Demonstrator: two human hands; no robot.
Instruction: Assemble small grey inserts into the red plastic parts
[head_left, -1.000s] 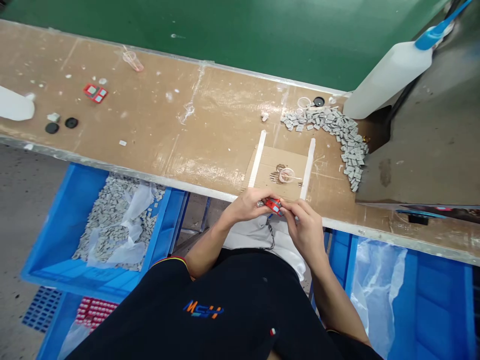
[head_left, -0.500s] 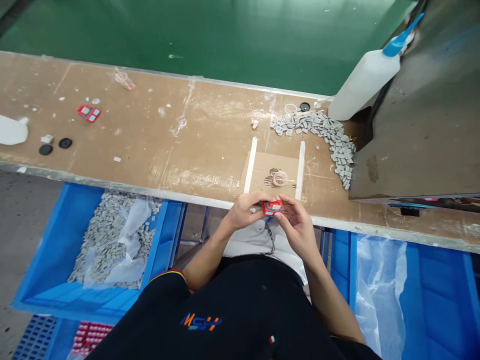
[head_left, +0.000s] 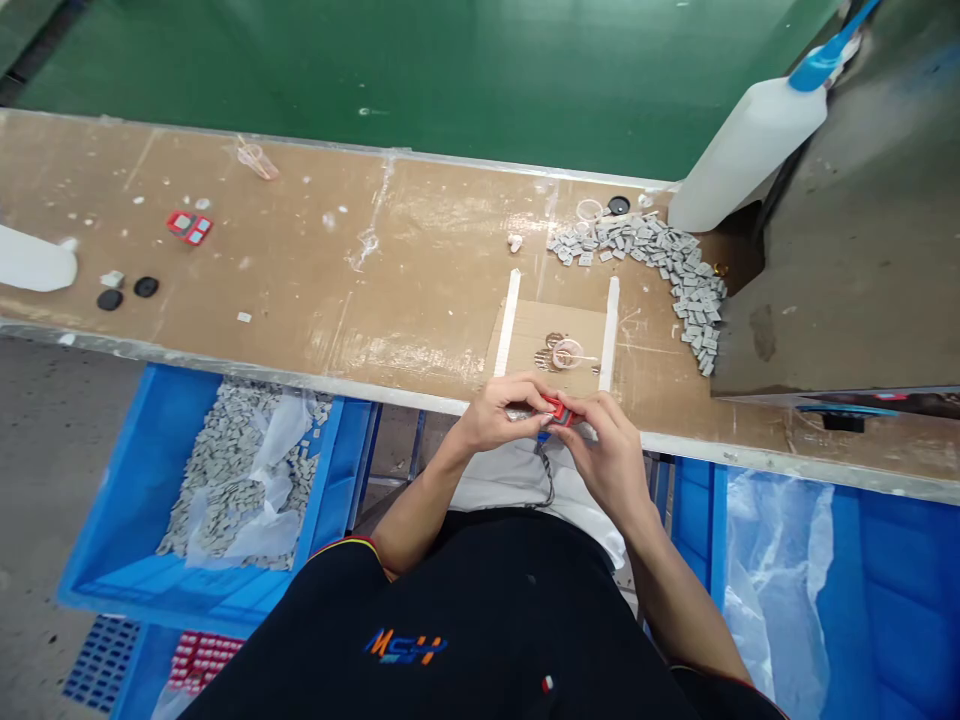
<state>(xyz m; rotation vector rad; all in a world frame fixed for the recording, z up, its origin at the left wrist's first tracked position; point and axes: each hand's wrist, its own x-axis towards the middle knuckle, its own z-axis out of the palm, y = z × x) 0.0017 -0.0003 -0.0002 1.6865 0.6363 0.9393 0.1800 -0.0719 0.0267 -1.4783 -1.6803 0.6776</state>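
Both of my hands hold one small red plastic part with grey and pale inlays [head_left: 559, 411] just over the table's front edge. My left hand [head_left: 504, 412] pinches its left side, with something small and greyish partly showing between the fingers. Closed on the right side is my right hand [head_left: 606, 445], its thumb and fingers covering much of the part. Just beyond the hands, a small clear cup [head_left: 567, 353] with a thin stick in it rests on a cardboard sheet [head_left: 540, 318] between two white tape strips.
Small grey tiles [head_left: 694, 290] lie in a curved heap by a white squeeze bottle [head_left: 750, 150] and a metal box [head_left: 855, 250]. Another red part [head_left: 189, 227] lies far left near black discs [head_left: 146, 287]. Blue crates [head_left: 105, 520] stand below the table, one holding grey pieces.
My fingers have closed further over the red part, and it is now tilted and more covered. The whole view has shifted slightly.
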